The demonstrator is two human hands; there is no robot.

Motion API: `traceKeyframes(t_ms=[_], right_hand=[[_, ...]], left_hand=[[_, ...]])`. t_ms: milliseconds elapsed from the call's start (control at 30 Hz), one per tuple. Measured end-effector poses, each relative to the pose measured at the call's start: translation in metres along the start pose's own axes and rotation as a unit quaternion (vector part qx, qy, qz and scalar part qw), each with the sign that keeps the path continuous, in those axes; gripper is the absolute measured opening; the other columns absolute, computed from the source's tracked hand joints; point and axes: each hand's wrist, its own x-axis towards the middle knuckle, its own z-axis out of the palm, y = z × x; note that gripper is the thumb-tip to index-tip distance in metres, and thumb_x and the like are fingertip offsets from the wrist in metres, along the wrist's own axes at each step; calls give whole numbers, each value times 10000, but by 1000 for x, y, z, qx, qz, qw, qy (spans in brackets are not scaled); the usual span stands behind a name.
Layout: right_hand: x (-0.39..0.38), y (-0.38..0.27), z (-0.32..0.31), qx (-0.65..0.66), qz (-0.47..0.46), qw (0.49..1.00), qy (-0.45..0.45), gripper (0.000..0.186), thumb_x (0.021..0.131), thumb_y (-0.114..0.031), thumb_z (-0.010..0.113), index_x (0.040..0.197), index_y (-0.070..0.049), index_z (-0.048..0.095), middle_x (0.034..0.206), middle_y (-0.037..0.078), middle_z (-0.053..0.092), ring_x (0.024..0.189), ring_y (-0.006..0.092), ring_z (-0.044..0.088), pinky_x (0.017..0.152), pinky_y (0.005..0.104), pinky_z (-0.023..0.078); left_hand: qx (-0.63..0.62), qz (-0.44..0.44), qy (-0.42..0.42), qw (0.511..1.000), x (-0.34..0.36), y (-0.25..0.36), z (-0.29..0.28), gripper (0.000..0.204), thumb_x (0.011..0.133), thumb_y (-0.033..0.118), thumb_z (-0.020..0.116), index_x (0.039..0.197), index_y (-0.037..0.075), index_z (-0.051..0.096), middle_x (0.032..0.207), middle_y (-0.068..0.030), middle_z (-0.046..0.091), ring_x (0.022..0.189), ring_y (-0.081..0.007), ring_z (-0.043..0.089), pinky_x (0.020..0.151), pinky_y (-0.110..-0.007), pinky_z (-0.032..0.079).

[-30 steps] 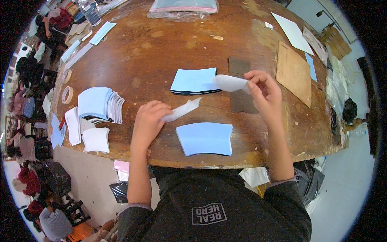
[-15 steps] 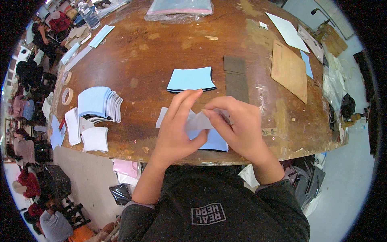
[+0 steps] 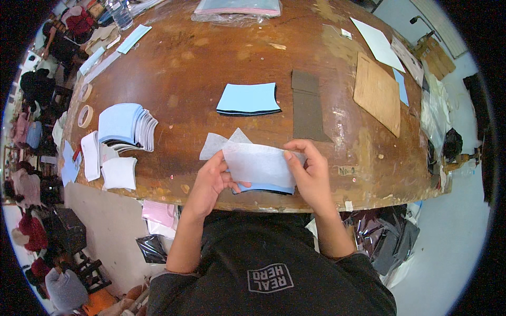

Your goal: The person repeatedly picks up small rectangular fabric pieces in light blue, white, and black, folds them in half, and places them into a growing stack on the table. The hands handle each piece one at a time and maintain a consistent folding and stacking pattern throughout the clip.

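Note:
A thin, whitish, slightly see-through sheet of non-woven fabric (image 3: 258, 164) is stretched between my hands near the table's front edge. My left hand (image 3: 207, 184) is closed at its left end, with the thumb and some fingers hidden or hard to make out. At the upper right corner, my right hand (image 3: 314, 181) pinches it between thumb and fingers. Under the sheet lies a light-blue fabric piece (image 3: 269, 188) with a dark lower edge, partly covered. More of the thin white fabric (image 3: 212, 146) pokes out behind my left hand. Farther off sits a light-blue stack (image 3: 246, 97) with dark layers beneath.
On the left are a fanned pile of blue and white pieces (image 3: 121, 124), white pieces (image 3: 119, 174) and tape rolls (image 3: 84, 116). A dark fabric strip (image 3: 307, 110) and a tan board (image 3: 377, 95) lie to the right. Plastic bags (image 3: 237, 8) rest at the far edge.
The white sheet, bunched between my hands before, is now spread out flat. My hands have moved apart and a little lower, and the white pieces behind show more.

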Motion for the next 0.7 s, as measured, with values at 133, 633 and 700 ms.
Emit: traceKeyframes(t_ms=[133,633,700], right_hand=[[-3,0,2,-15,8,1000,-12,201,910,-107,670,1107,-67,659,800,48,647,603,103,512,551,286,420],[-15,22,-2,-83,26,996,-3,307,864,-131,745,1142,-74,628,680,79,560,596,187,561,569,330,466],[-14,23,0,-96,17,995,-2,310,862,-132,752,1140,-71,628,680,84,573,603,193,578,575,336,478]], left_hand=[[211,60,107,970,-4,-12,4,413,934,37,674,1321,-7,539,949,-44,672,787,-57,604,661,-194,458],[468,159,161,854,-5,-18,10,461,891,51,713,1325,42,558,623,-8,532,553,-51,474,526,-239,395],[485,161,167,843,-3,-18,9,459,888,52,716,1322,42,565,620,-13,529,546,-55,469,524,-242,396]])
